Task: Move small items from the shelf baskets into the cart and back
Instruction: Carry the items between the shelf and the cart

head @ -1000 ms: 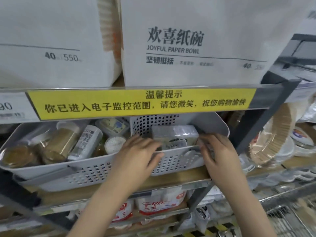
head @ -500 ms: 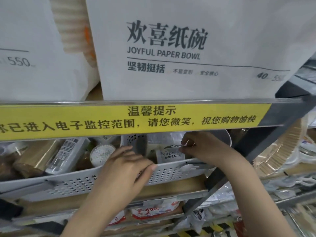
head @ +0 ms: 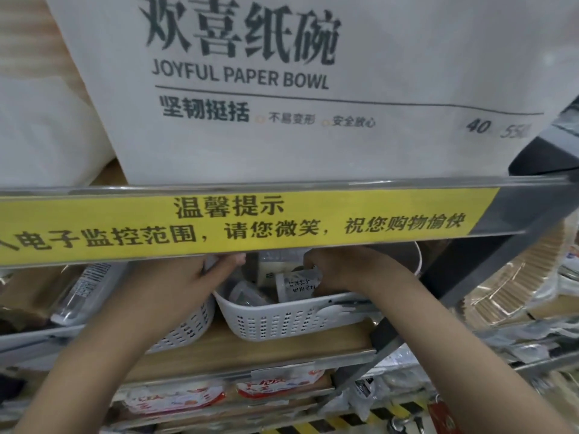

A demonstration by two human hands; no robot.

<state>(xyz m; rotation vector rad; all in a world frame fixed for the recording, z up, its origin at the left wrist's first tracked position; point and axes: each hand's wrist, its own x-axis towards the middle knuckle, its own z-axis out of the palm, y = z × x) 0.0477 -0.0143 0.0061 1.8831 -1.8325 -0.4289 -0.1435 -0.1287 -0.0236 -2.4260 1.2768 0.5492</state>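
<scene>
I am picking from the white shelf basket (head: 291, 321) under the yellow sign strip (head: 238, 227). My right hand (head: 341, 270) curls round a small white labelled packet (head: 297, 285) inside it; my left hand (head: 188, 283) rests on the basket's left rim, fingers partly hidden. Next I should lift the packet clear toward the cart, unseen here. Since a second ago, both hands have reached deeper and the view has closed in.
</scene>
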